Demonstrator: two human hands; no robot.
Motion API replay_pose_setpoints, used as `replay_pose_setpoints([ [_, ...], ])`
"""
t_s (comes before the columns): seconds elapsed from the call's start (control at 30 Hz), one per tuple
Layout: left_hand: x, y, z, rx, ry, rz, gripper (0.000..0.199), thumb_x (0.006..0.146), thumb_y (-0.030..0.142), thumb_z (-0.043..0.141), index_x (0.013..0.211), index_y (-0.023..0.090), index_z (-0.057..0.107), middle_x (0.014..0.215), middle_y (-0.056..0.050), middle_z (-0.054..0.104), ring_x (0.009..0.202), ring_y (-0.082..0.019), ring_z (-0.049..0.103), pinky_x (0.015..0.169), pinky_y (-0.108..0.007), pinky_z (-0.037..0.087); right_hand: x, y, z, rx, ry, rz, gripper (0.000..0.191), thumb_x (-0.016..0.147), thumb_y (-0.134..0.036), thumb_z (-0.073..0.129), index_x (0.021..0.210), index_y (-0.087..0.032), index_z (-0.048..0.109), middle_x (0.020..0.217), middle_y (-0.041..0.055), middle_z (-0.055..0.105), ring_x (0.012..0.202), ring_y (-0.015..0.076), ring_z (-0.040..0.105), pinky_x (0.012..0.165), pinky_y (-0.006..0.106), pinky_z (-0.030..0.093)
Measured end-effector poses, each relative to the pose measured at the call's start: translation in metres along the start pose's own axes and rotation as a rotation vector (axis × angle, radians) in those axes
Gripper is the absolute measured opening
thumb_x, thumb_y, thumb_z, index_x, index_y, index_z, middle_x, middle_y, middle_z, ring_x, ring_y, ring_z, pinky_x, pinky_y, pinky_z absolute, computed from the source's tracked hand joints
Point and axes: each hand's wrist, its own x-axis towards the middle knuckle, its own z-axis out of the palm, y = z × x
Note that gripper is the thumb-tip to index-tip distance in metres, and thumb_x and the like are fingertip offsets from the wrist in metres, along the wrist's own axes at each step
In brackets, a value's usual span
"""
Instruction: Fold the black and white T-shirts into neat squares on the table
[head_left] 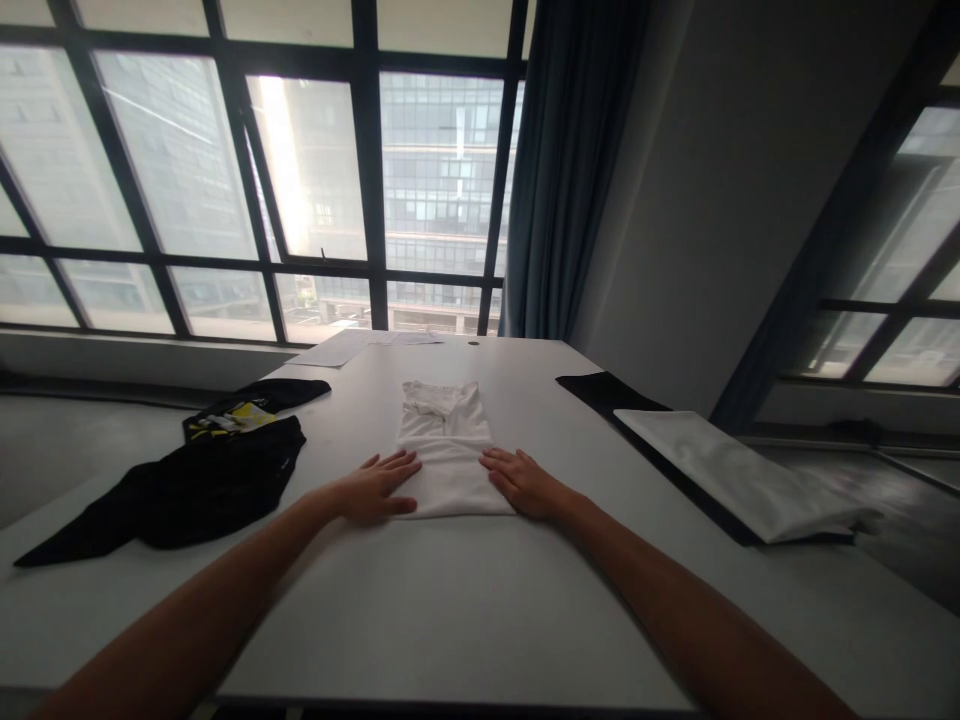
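Note:
A white shirt (448,470) lies folded into a narrow rectangle in the middle of the table, its collar at the far end and a straight fold across its near half. My left hand (377,487) rests flat at the shirt's left edge, fingers stretched out and fingertips on the cloth. On the opposite edge lies my right hand (523,482), also flat, with its fingers touching the fabric. Neither hand grips anything.
Black garments (217,480) with a yellow and white print lie on the left. A white cloth (720,465) sits on a black one (622,390) along the right edge. Paper sheets (330,350) are at the far end of the white table (465,620), before windows and a blue curtain (566,180).

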Motion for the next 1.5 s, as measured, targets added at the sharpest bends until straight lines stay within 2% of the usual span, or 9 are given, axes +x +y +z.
replay_pose_setpoints([
  [0.2,-0.007,-0.041,-0.013,-0.138,0.123,0.123,0.053,0.087,0.055,0.060,0.132,0.029,0.062,0.156,-0.005,0.042,0.147,-0.028,0.030,0.119,-0.048,0.025,0.005,0.025,0.000,-0.072,0.192,-0.101,0.047,0.083,-0.009,0.051,0.125,-0.018,0.069,0.134,0.0115,0.063,0.123,0.0247,0.059,0.108,0.040,0.042],
  [0.4,0.020,-0.032,0.001,-0.050,0.343,0.181,0.027,0.090,0.039,0.056,0.104,0.027,0.076,0.136,-0.005,0.064,0.135,-0.025,0.049,0.117,-0.047,0.028,0.021,0.023,0.009,-0.132,0.238,-0.185,0.031,0.091,-0.017,0.051,0.111,-0.021,0.075,0.122,0.0103,0.070,0.113,0.0258,0.063,0.100,0.044,0.046],
  [0.6,0.010,-0.020,-0.008,-0.129,0.296,0.264,0.024,0.088,0.037,0.060,0.103,0.027,0.076,0.109,-0.004,0.077,0.111,-0.022,0.066,0.112,-0.043,0.035,0.006,0.010,-0.013,-0.032,0.268,-0.267,0.026,0.091,-0.015,0.051,0.098,-0.020,0.075,0.112,0.0094,0.074,0.113,0.0243,0.064,0.101,0.042,0.044],
  [0.8,-0.011,-0.002,-0.022,-0.521,0.133,0.380,0.039,0.087,0.052,0.062,0.095,0.017,0.077,0.081,-0.007,0.075,0.074,-0.018,0.067,0.073,-0.026,0.052,-0.023,-0.014,-0.050,0.280,0.005,-0.260,0.025,0.091,-0.031,0.053,0.094,-0.019,0.075,0.094,0.0063,0.076,0.084,0.0215,0.068,0.077,0.031,0.052],
  [1.0,0.003,-0.007,-0.026,-0.978,0.409,0.084,0.056,0.078,0.064,0.067,0.101,0.013,0.069,0.093,-0.009,0.073,0.079,-0.021,0.069,0.077,-0.036,0.055,0.011,-0.005,-0.035,0.425,0.462,-0.005,0.045,0.097,-0.048,0.039,0.101,-0.015,0.069,0.094,0.0092,0.073,0.086,0.0237,0.065,0.080,0.036,0.051],
  [1.07,0.008,-0.015,-0.022,-1.022,0.534,-0.120,0.062,0.086,0.064,0.058,0.121,0.014,0.061,0.111,-0.013,0.071,0.079,-0.020,0.070,0.081,-0.039,0.056,0.022,0.001,-0.021,0.406,0.449,0.144,0.046,0.099,-0.046,0.037,0.122,-0.016,0.063,0.104,0.0108,0.073,0.093,0.0238,0.066,0.085,0.036,0.051],
  [1.23,0.013,-0.028,-0.006,-0.739,0.475,-0.305,0.078,0.085,0.056,0.064,0.148,0.017,0.039,0.143,-0.020,0.054,0.098,-0.025,0.070,0.091,-0.042,0.054,0.024,0.006,0.002,0.306,0.244,0.150,0.053,0.094,-0.043,0.049,0.140,-0.018,0.053,0.127,0.0136,0.066,0.104,0.0240,0.066,0.094,0.037,0.049],
  [1.4,0.013,0.001,0.005,-0.120,0.567,-0.103,0.061,0.094,0.054,0.046,0.143,0.017,0.050,0.155,-0.014,0.042,0.139,-0.032,0.041,0.115,-0.050,0.034,0.018,-0.009,0.004,-0.005,0.298,0.089,0.049,0.093,-0.040,0.051,0.135,-0.016,0.060,0.143,0.0154,0.054,0.131,0.0300,0.049,0.109,0.044,0.037],
  [1.5,0.013,0.024,0.014,0.001,0.433,0.080,0.061,0.100,0.056,0.033,0.147,0.020,0.045,0.158,-0.010,0.036,0.147,-0.028,0.029,0.121,-0.050,0.022,0.016,-0.019,0.007,-0.065,0.266,0.025,0.051,0.098,-0.046,0.042,0.138,-0.019,0.058,0.150,0.0136,0.048,0.136,0.0290,0.045,0.111,0.046,0.034],
])
